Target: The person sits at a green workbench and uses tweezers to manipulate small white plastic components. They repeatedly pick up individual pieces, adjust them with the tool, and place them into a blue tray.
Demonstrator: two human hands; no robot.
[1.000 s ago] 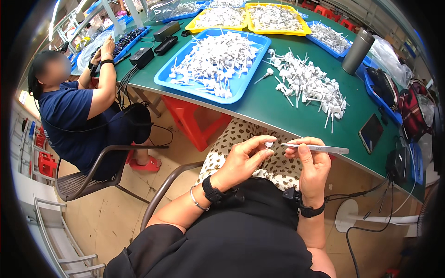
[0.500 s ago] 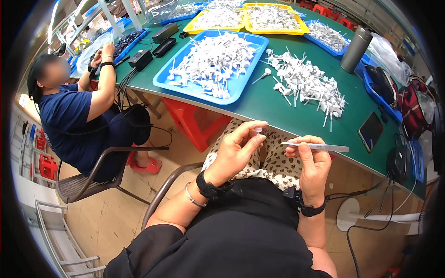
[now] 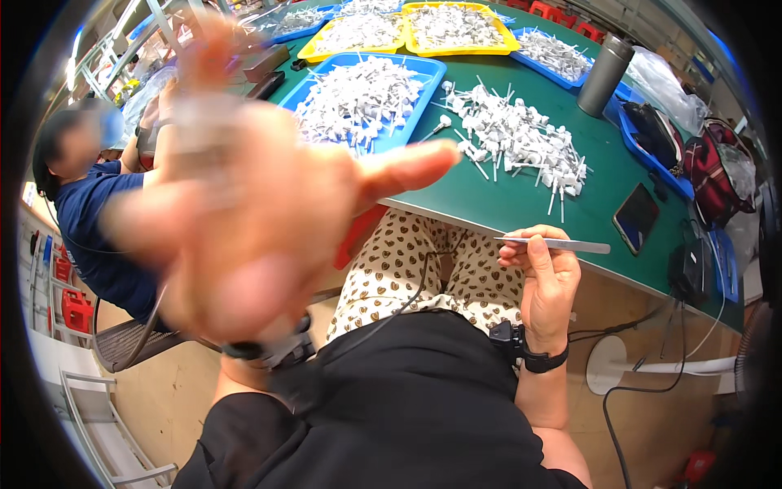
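Note:
My left hand (image 3: 261, 204) is raised close to the camera, large and smeared by motion. Its thumb points right, over the front corner of the blue tray. A greyish blur lies across the fingers; I cannot make out whether it is something held. My right hand (image 3: 547, 281) grips silver tweezers (image 3: 588, 246) between thumb and fingers just off the table's front edge, their tips pointing left. Beyond the hands, a loose pile of small white plastic parts with thin stems (image 3: 521, 134) lies on the green table. More such parts fill the blue tray (image 3: 429, 94).
Yellow trays (image 3: 507, 39) of white parts stand at the back. A grey bottle (image 3: 605, 77), a phone (image 3: 635, 215) and a dark red bag (image 3: 707, 175) are on the right. At the left sits a person in a dark blue shirt (image 3: 98, 220). Cables hang at the lower right.
My left hand has moved from above my lap up and left toward the camera; the small white part it pinched cannot be made out now. My right hand stays nearly still with the tweezers.

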